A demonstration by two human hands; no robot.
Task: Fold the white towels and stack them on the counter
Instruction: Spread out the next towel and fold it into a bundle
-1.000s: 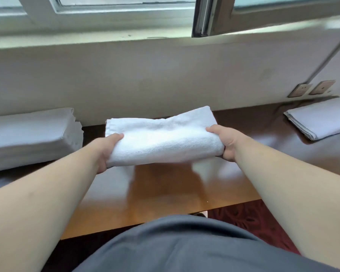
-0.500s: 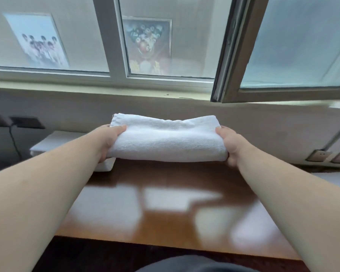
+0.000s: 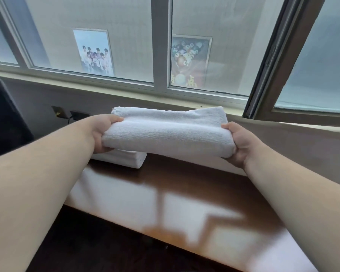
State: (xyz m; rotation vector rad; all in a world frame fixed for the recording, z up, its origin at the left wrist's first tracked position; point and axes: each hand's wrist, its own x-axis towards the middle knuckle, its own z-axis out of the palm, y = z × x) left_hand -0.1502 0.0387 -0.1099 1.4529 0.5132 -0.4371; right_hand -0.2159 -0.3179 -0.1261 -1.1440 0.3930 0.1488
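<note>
A folded white towel [image 3: 168, 132] hangs in the air above the brown wooden counter [image 3: 185, 193]. My left hand [image 3: 100, 132] grips its left end and my right hand [image 3: 238, 144] grips its right end, thumbs on top. Just below and behind the towel's left part lies a stack of folded white towels [image 3: 124, 159] on the counter, mostly hidden by my left hand and the held towel.
A window with a sill [image 3: 126, 91] runs along the wall behind the counter; an open window frame [image 3: 267, 75] juts in at the right. Wall sockets [image 3: 75, 115] sit at the left, beside a dark object [image 3: 4, 118]. The counter's front edge crosses the lower frame.
My view has swung left and up; both hands carried the folded towel leftward, and it is now over the stack of folded towels. The grip is unchanged.
</note>
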